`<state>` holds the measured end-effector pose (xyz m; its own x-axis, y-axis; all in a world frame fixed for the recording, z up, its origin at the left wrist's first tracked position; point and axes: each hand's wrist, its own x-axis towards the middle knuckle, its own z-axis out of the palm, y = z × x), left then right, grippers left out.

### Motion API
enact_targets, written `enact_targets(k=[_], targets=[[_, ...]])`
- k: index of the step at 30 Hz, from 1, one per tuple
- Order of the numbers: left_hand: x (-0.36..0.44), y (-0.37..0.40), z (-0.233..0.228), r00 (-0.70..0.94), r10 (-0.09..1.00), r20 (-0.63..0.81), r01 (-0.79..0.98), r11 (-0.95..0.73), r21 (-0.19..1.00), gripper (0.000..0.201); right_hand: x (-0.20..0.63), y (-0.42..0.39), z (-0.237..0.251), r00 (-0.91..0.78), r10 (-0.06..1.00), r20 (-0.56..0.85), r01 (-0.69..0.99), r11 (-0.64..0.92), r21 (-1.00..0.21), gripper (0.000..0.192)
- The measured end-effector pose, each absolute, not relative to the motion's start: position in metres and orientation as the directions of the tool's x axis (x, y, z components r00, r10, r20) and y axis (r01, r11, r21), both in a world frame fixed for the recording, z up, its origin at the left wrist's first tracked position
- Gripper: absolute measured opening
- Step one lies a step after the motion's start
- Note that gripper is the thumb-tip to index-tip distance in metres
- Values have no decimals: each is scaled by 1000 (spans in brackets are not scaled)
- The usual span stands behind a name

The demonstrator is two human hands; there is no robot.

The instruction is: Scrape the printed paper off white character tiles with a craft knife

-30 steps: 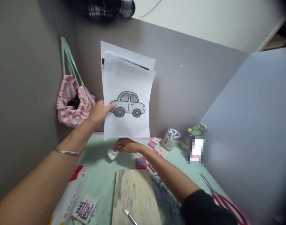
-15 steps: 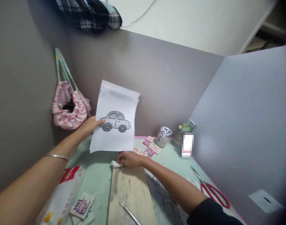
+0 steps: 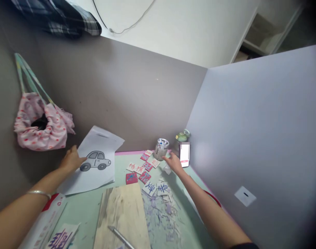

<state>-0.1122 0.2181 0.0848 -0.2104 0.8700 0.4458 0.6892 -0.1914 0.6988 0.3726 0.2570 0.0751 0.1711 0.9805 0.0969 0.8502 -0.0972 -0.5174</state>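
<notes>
My left hand [image 3: 71, 159] grips the left edge of a few white paper sheets [image 3: 98, 180], thumb on top. A grey car drawing [image 3: 96, 160] shows on the top sheet. The sheets are tilted up over the left of the table. My right hand [image 3: 174, 163] reaches to the back of the table, in front of a metal can [image 3: 161, 149]. Its fingers stretch toward the can's base and look apart. Just below them lies a crumpled white tissue [image 3: 167, 168]. A wooden board [image 3: 124, 207] lies in front of me, with a craft knife [image 3: 120, 237] on it.
Small cards with painted characters [image 3: 139, 168] lie behind the board. Purple shavings [image 3: 164, 211] cover the table right of it. A lit phone [image 3: 184, 154] leans at the back right, beside a green pot [image 3: 182, 136]. A pink spotted bag [image 3: 42, 128] hangs on the left wall.
My right hand has moved from the board's far end to the back right, and the white tissue now lies there too. My left hand has lowered the sheets. The view has turned right.
</notes>
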Motion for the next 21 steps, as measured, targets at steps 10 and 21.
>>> enact_targets(k=[10, 21], targets=[[71, 255, 82, 189, 929, 318, 858, -314, 406, 38, 351, 295, 55, 343, 925, 164, 792, -191, -580, 39], [192, 320, 48, 319, 946, 59, 867, -317, 385, 42, 407, 272, 66, 223, 969, 108, 816, -124, -565, 35]])
